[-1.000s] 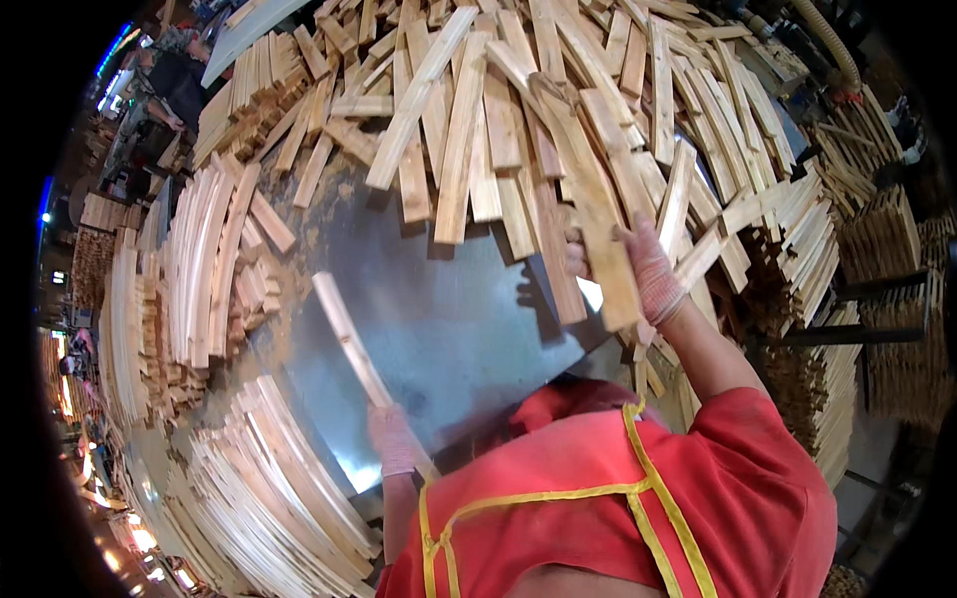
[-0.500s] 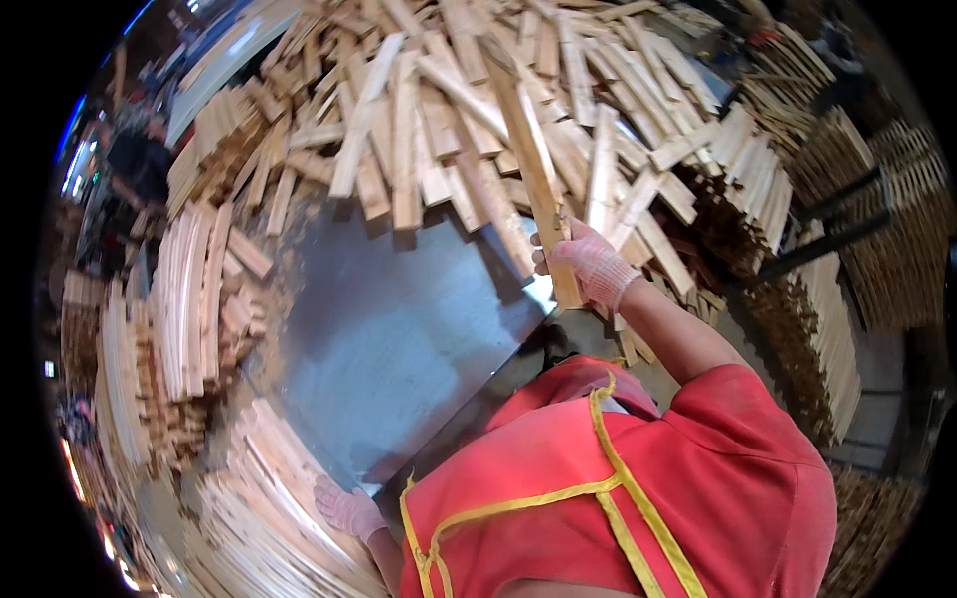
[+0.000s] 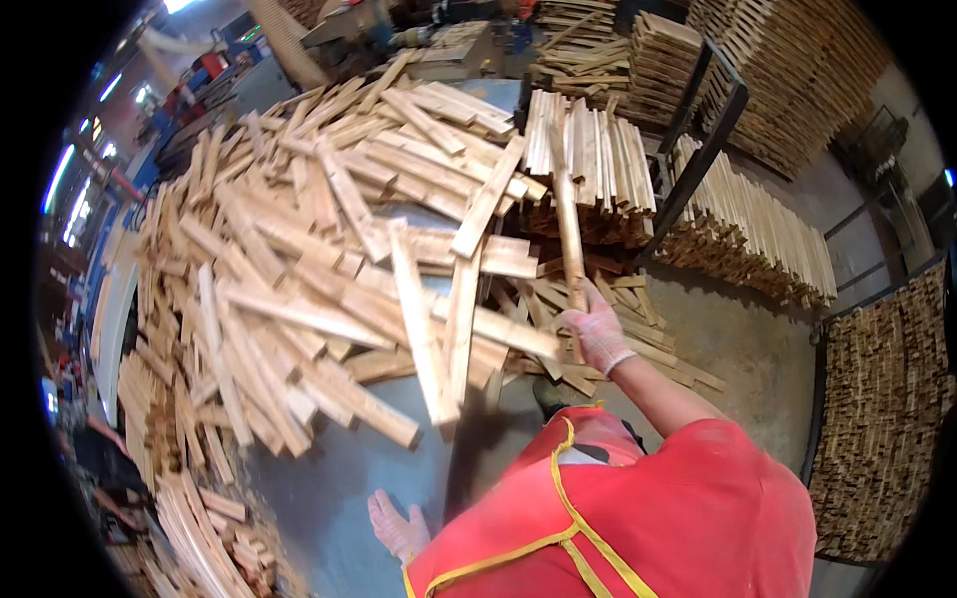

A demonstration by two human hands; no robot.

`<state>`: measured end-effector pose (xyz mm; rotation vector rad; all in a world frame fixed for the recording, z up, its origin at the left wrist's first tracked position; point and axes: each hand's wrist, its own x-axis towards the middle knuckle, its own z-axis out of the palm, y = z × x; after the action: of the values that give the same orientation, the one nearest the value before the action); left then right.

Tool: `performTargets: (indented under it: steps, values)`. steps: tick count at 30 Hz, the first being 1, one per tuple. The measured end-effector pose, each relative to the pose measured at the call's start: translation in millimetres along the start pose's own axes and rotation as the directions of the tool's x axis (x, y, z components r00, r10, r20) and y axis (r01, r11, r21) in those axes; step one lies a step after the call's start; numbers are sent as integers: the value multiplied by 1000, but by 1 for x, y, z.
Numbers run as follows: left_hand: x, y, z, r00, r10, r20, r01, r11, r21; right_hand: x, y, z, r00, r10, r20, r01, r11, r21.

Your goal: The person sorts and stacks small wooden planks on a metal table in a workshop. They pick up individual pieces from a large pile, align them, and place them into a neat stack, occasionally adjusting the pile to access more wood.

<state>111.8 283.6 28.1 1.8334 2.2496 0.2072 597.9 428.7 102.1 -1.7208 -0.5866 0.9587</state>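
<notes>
In a pale knitted glove, my right hand point(image 3: 598, 337) is closed around the lower end of a long, narrow wooden board point(image 3: 566, 214). The board points up and away from me, beside the right edge of a big heap of loose boards point(image 3: 329, 294). My left hand point(image 3: 399, 526), gloved too, has its fingers spread and holds nothing. It is over the grey metal tabletop point(image 3: 329, 498), near my red apron with yellow trim; whether it touches the metal I cannot tell.
A stack of boards point(image 3: 613, 159) stands beyond the held board, next to a dark metal frame point(image 3: 703, 149). More stacked wood point(image 3: 882, 389) stands at the right. At the lower left are board stacks and another person point(image 3: 105, 458).
The view has swung to the right. My right hand still grips the board, now toward the stacks. My left hand has come off the lower-left stack and is over the tabletop.
</notes>
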Motion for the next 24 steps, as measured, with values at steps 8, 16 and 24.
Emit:
performTargets:
  steps: [8, 16, 24]
  values:
    - [61, 90, 7, 952, -170, 255, 123, 974, 191, 259, 55, -110, 981, 19, -191, -60, 976, -211]
    - [83, 126, -1, 781, -375, 499, 167, 896, 412, 507, 34, -111, 946, 23, -323, -50, 996, -74]
    - [104, 167, 0, 688, -464, 558, 228, 868, 440, 565, 58, -96, 914, -7, -406, -210, 848, -486]
